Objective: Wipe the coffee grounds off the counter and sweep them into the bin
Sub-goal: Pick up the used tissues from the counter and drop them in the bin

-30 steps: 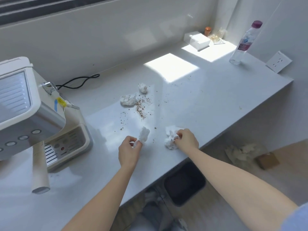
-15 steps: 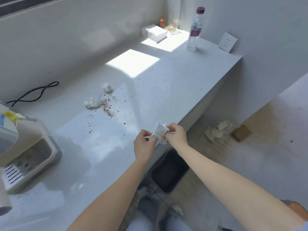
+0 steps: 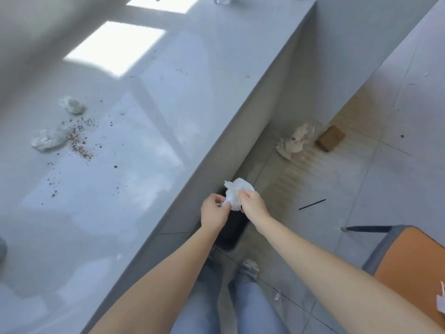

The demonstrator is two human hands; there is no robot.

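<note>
The crumpled tissue (image 3: 237, 192) has left the table (image 3: 144, 112): left hand (image 3: 213, 212) and right hand (image 3: 252, 204) hold it over the black bin (image 3: 232, 235) on the floor (image 3: 361, 177), fingers (image 3: 243, 195) pinching it; beyond, coffee grounds (image 3: 80, 141) lie on the table beside two tissue wads (image 3: 48, 140)

Kitchenette w/ white counter (image 3: 149, 112), tiled floor (image 3: 361, 179), bin (image 3: 232, 233)

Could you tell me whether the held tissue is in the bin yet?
Not yet: the left hand and right hand pinch the crumpled tissue over the black bin.
</note>
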